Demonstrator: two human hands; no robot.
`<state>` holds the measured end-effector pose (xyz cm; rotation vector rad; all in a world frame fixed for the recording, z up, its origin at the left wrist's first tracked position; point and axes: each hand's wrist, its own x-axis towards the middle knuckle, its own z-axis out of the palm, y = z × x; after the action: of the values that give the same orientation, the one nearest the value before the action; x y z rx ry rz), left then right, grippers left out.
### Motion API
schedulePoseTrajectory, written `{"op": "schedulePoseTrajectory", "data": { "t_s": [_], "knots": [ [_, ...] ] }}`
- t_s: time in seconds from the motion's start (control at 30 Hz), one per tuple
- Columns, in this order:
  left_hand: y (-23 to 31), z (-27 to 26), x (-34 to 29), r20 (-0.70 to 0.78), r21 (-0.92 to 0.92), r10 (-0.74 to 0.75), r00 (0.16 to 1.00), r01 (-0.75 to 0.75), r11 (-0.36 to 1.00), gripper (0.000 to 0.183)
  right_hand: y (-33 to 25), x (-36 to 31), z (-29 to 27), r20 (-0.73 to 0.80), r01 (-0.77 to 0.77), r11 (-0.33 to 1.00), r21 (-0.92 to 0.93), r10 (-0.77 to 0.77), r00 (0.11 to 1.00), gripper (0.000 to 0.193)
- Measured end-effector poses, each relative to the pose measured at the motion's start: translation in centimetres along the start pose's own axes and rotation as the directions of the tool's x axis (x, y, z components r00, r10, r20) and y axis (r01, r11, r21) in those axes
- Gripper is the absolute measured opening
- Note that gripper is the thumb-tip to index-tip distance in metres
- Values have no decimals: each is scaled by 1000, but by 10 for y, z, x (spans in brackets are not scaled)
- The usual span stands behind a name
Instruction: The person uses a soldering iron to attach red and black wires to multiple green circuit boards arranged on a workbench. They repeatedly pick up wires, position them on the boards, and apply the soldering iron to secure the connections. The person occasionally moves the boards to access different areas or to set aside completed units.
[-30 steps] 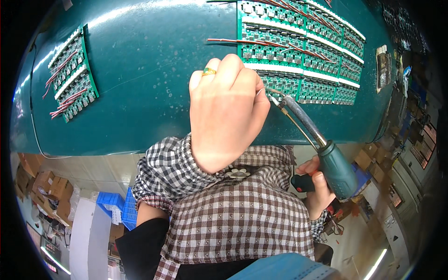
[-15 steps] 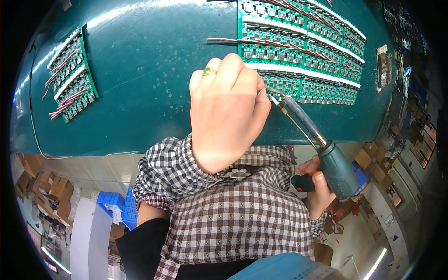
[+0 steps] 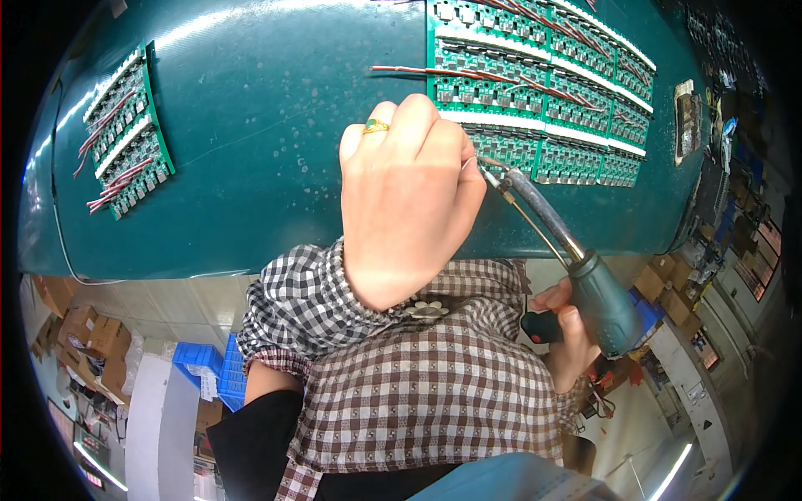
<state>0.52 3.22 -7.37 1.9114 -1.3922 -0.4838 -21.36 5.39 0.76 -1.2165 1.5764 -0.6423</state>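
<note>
My right hand [image 3: 572,334] is closed round the dark green grip of a soldering gun [image 3: 608,301], its finger on the black trigger. The gun's metal barrel and thin feed tube slant up to the left. Its tip reaches the front edge of a green circuit board panel [image 3: 501,154], right beside my left fingertips. My left hand [image 3: 409,188], a ring on one finger, is closed in a pinch over the panel's near left corner. What it pinches is hidden; a thin pale strand shows by the thumb. Red and white wires [image 3: 451,73] lie across the panel's rows.
A smaller board panel [image 3: 129,138] with red and white wires lies at the left on the green table mat [image 3: 251,167]. At the right edge sits a worn metal block [image 3: 688,125]. Blue crates [image 3: 200,357] and cardboard boxes [image 3: 96,338] stand below the table.
Hardly anything differs. My left hand and the soldering gun stay in place, the tip still beside my left fingertips.
</note>
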Motion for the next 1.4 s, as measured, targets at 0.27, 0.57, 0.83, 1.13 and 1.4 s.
{"op": "schedulePoseTrajectory", "data": {
  "t_s": [0.27, 0.57, 0.83, 1.13, 1.4],
  "knots": [
    [1, 0, 0, -1, -5, 2, 1000, -2, 1000, 11, -1, -3, -4, -20, -29, 1000, 4, 29, 999, 46],
    [0, 2, 0, -8, -3, 3, 1000, -3, 1000, 11, 0, -1, -5, 40, 19, 999, 29, -21, 999, 45],
    [0, 1, 0, -5, -1, 1, 1000, -1, 1000, 12, -2, 0, -2, 44, 17, 1000, 26, -18, 999, 46],
    [0, 1, 0, -5, -1, 5, 1000, -5, 1000, 12, -4, -1, 1, 5, -10, 1000, 10, 10, 1000, 48],
    [-1, 1, 0, -10, -5, 2, 1000, -2, 1000, 12, -8, 1, -4, 77, 46, 995, 93, -53, 996, 28]
  ]
}}
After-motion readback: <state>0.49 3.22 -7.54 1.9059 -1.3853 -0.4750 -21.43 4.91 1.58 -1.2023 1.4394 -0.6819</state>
